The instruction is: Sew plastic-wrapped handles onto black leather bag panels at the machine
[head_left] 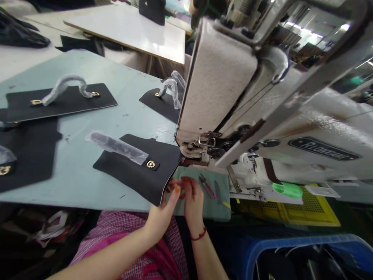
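A black leather bag panel (pixel 140 175) lies partly on the blue-green tabletop, its right edge raised beside the sewing machine head. It carries a plastic-wrapped handle (pixel 116 146) and a gold ring fitting (pixel 150 164). My left hand (pixel 164 208) is closed at the panel's lower right edge, some fingers hidden behind it, thumb on the near side. Close by, my right hand (pixel 194 198) has its fingers curled in against the left fingertips; anything between them is too small to make out. Pink-handled thread snips (pixel 207 186) lie just right of my right hand, beside a small blade (pixel 217 191).
The sewing machine (pixel 215 85) towers close on the right. Another handled panel (pixel 64 101) lies at the left, one more (pixel 163 102) behind the machine head. A blue bin (pixel 320 241) with black pieces stands lower right, near a yellow crate (pixel 311 212). A white table (pixel 131 31) stands beyond.
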{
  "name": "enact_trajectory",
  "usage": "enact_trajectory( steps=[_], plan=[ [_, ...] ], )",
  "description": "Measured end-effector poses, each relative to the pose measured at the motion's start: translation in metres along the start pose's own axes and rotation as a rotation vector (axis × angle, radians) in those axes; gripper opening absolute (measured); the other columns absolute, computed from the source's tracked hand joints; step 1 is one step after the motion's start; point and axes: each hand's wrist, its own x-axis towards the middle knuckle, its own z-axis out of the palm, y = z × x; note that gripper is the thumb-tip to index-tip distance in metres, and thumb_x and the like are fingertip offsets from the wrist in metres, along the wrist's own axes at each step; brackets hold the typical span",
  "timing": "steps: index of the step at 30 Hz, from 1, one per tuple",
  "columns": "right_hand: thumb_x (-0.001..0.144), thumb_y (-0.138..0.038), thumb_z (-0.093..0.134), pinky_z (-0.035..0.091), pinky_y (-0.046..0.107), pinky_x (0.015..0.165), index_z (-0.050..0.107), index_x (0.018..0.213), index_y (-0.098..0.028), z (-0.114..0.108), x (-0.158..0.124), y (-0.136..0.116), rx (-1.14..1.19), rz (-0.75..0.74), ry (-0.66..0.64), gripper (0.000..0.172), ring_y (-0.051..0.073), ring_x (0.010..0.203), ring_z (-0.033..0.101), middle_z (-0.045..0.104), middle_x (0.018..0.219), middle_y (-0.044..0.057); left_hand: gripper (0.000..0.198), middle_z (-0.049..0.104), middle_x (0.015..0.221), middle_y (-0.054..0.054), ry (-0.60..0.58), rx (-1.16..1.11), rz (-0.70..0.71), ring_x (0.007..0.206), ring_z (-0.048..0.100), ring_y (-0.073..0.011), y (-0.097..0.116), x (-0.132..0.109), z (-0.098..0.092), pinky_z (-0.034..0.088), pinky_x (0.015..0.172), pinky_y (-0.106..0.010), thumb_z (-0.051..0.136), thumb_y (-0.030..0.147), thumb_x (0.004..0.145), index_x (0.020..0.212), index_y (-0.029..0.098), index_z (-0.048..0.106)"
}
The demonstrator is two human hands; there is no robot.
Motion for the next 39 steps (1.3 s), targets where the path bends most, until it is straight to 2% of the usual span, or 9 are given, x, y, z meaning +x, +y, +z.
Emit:
enact_trajectory(
  steps=[2, 4, 6, 8, 12, 17, 23, 32, 39],
  plan=[
    [0.096, -0.048, 0.042, 0.050, 0.023, 0.056, 0.064, 0.098, -0.018, -0.004, 0.007, -0.020, 0.111, 0.046, -0.014, 0.038, 0.015, 0.067, 0.061, 0.067, 0.084, 0.007, 0.041, 0.057, 0.122, -0.012, -0.071, 0.098, 0.099, 0.119, 0.053, -0.0306, -0.024, -0.015, -0.048, 0.042, 0.105, -0.045, 0.058, 0.047, 0.085, 0.119, 0.024, 0.052],
    [0.094, -0.053, 0.045, 0.049, 0.023, 0.054, 0.063, 0.087, -0.018, -0.002, 0.015, -0.037, 0.164, 0.057, -0.072, 0.040, 0.014, 0.062, 0.057, 0.063, 0.078, 0.005, 0.042, 0.051, 0.126, -0.012, -0.021, 0.309, 0.318, 0.115, 0.053, -0.0310, -0.034, -0.010, -0.103, 0.044, 0.100, -0.048, 0.052, 0.040, 0.090, 0.129, 0.027, 0.045],
    [0.092, -0.056, 0.047, 0.045, 0.022, 0.050, 0.056, 0.071, -0.018, 0.005, 0.022, -0.051, 0.148, 0.039, -0.127, 0.044, 0.012, 0.056, 0.050, 0.054, 0.067, 0.001, 0.051, 0.044, 0.136, -0.012, -0.001, 0.543, 0.560, 0.124, 0.044, -0.0356, -0.022, 0.018, -0.148, 0.039, 0.104, -0.055, 0.049, 0.038, 0.091, 0.140, 0.030, 0.038],
    [0.092, -0.056, 0.048, 0.036, 0.020, 0.047, 0.044, 0.060, -0.019, 0.015, 0.028, -0.060, 0.084, -0.010, -0.122, 0.049, 0.010, 0.052, 0.041, 0.042, 0.058, -0.002, 0.061, 0.036, 0.147, -0.010, -0.170, 0.805, 0.762, 0.133, 0.035, -0.0383, 0.008, 0.061, -0.168, 0.029, 0.111, -0.061, 0.044, 0.038, 0.093, 0.150, 0.035, 0.024],
    [0.093, -0.044, 0.047, 0.022, 0.023, 0.049, 0.031, 0.056, -0.019, 0.033, 0.028, -0.064, -0.032, -0.087, 0.015, 0.048, 0.008, 0.052, 0.030, 0.030, 0.054, -0.004, 0.077, 0.011, 0.163, -0.014, -0.619, 1.118, 1.068, 0.143, 0.023, -0.0435, 0.073, 0.140, -0.142, 0.025, 0.113, -0.061, 0.041, 0.055, 0.093, 0.155, 0.025, 0.008],
    [0.093, -0.043, 0.045, 0.020, 0.024, 0.050, 0.035, 0.057, -0.018, 0.039, 0.022, -0.056, -0.060, -0.094, 0.055, 0.045, 0.008, 0.054, 0.030, 0.032, 0.056, -0.004, 0.100, 0.039, 0.150, -0.022, -0.932, 1.181, 1.253, 0.133, 0.042, -0.0396, 0.101, 0.179, -0.099, 0.035, 0.110, -0.049, 0.051, 0.074, 0.078, 0.154, 0.016, 0.022],
    [0.093, -0.041, 0.046, 0.018, 0.024, 0.050, 0.034, 0.057, -0.018, 0.034, 0.024, -0.055, -0.044, -0.100, 0.033, 0.044, 0.008, 0.052, 0.028, 0.029, 0.055, -0.004, 0.104, 0.054, 0.133, -0.021, -0.861, 1.306, 1.322, 0.112, 0.056, -0.0372, 0.109, 0.171, -0.098, 0.045, 0.096, -0.044, 0.051, 0.078, 0.075, 0.153, 0.015, 0.025],
    [0.091, -0.043, 0.049, 0.019, 0.024, 0.050, 0.033, 0.058, -0.018, 0.010, 0.036, -0.058, -0.034, -0.082, -0.096, 0.045, 0.008, 0.055, 0.027, 0.027, 0.058, -0.004, 0.098, 0.057, 0.124, -0.020, -0.660, 1.447, 1.113, 0.106, 0.055, -0.0381, 0.112, 0.125, -0.088, 0.046, 0.090, -0.049, 0.043, 0.080, 0.078, 0.150, 0.015, 0.032],
    [0.091, -0.046, 0.050, 0.023, 0.024, 0.053, 0.038, 0.059, -0.018, 0.002, 0.044, -0.061, -0.013, -0.058, -0.148, 0.044, 0.009, 0.058, 0.029, 0.032, 0.061, -0.003, 0.086, 0.056, 0.127, -0.019, -0.576, 1.454, 1.049, 0.105, 0.056, -0.0353, 0.121, 0.114, -0.082, 0.045, 0.093, -0.048, 0.041, 0.077, 0.081, 0.144, 0.019, 0.043]
  ],
)
